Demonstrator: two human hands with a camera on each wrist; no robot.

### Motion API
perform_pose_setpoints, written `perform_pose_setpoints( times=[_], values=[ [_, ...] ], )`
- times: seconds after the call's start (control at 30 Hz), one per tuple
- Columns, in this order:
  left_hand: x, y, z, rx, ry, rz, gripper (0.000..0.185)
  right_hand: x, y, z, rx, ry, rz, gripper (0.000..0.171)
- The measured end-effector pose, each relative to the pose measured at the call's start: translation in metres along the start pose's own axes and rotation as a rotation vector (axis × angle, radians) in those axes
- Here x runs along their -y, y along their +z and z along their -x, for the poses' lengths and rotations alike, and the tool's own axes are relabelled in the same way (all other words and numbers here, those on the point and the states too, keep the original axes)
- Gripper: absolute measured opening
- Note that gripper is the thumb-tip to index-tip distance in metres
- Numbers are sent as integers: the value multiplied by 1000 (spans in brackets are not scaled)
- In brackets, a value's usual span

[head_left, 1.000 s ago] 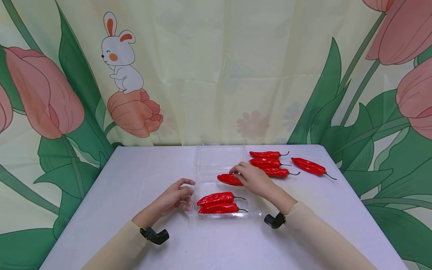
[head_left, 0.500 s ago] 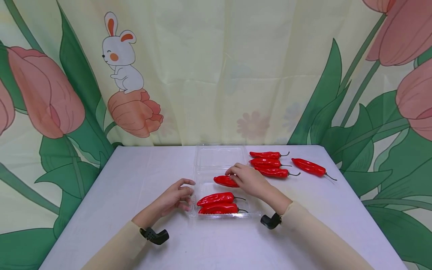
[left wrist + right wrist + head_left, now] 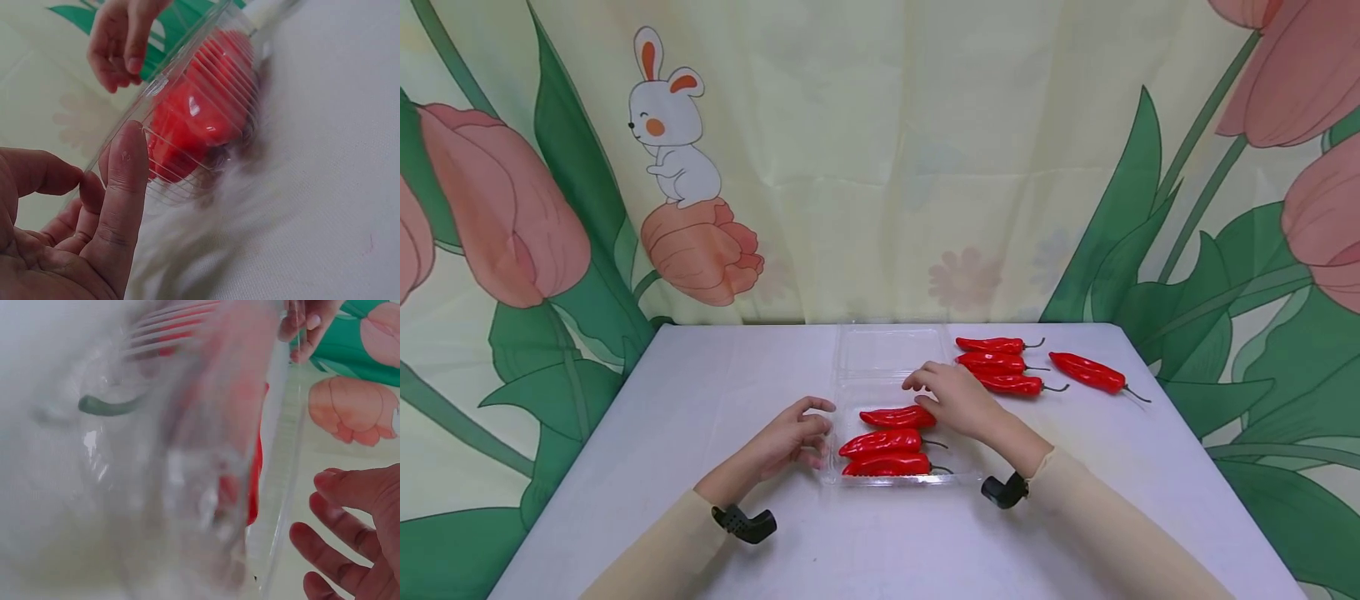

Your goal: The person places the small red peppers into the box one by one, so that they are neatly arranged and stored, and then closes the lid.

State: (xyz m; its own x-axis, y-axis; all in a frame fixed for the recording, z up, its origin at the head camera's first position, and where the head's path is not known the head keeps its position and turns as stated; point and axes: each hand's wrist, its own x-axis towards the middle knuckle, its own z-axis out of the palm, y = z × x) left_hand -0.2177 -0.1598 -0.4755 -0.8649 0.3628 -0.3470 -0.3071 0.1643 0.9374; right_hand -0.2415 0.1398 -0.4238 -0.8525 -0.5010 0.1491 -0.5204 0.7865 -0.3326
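A clear plastic tray [image 3: 962, 472] lies on the white table, its open lid [image 3: 887, 350] flat behind it. Three red peppers lie side by side in it: the far pepper [image 3: 895, 417], the middle pepper [image 3: 880, 442] and the near pepper [image 3: 886, 465]. My right hand [image 3: 951, 398] hovers over the far pepper's stem end with relaxed, spread fingers [image 3: 350, 519] and holds nothing. My left hand [image 3: 793, 433] rests against the tray's left wall. Its thumb [image 3: 125, 181] lies on the ribbed wall [image 3: 212, 94], the other fingers loosely curled.
Several loose red peppers lie on the table right of the lid, the nearest [image 3: 1011, 383] just beyond my right hand and the farthest right one [image 3: 1088, 372]. A printed curtain [image 3: 880, 167] hangs behind the table's back edge.
My right hand carried the pepper left and down into the tray beside the other two, then let it go. The left hand has stayed at the tray's left wall.
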Motion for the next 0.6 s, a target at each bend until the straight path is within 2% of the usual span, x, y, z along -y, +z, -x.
perform_pose_setpoints(
  times=[0.43, 0.6],
  values=[
    [1, -2, 0, 9, -1, 24, 42, -8, -8, 3, 85, 93, 117, 35],
    [0, -2, 0, 12, -4, 22, 42, -8, -4, 3, 123, 119, 111, 33]
  ],
)
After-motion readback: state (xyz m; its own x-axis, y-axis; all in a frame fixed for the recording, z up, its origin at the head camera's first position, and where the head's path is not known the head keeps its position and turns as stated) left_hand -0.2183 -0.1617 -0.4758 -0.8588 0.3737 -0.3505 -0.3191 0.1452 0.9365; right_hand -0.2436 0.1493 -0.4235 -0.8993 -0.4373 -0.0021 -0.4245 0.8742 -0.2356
